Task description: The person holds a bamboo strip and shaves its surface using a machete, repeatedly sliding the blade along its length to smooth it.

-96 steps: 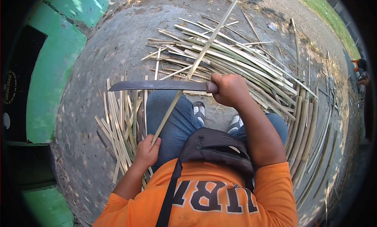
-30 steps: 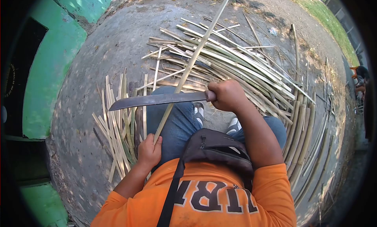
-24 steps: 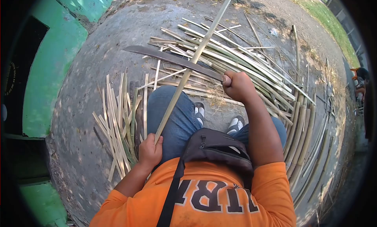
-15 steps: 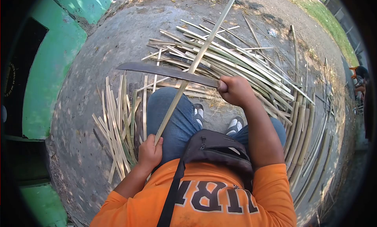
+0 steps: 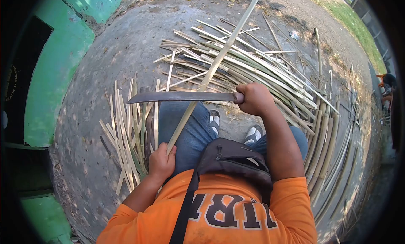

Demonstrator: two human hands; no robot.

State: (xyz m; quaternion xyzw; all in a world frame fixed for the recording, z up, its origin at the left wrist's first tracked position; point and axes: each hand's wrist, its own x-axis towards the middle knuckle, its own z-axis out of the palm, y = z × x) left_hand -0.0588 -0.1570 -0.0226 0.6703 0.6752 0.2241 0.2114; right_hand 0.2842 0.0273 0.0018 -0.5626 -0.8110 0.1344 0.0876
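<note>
My left hand (image 5: 162, 160) is closed around the near end of a long bamboo strip (image 5: 218, 60), which slants up and away to the top of the view. In my right hand (image 5: 255, 99) is the handle of a machete (image 5: 181, 96), its long dark blade pointing left. The blade lies across the strip, overlapping it above my left knee. Beyond the blade, a heap of split bamboo strips (image 5: 261, 69) covers the ground. More strips (image 5: 122, 134) lie to the left of my leg.
Bamboo poles (image 5: 321, 147) lie on the ground at my right. A green wall (image 5: 59, 83) with a dark opening stands at the left. A black waist bag (image 5: 236, 159) rests on my lap. Part of a person (image 5: 387, 92) shows at the far right edge.
The machete has come slightly nearer to me along the strip, and its blade tip has dropped, so it lies more level. My left hand keeps its hold.
</note>
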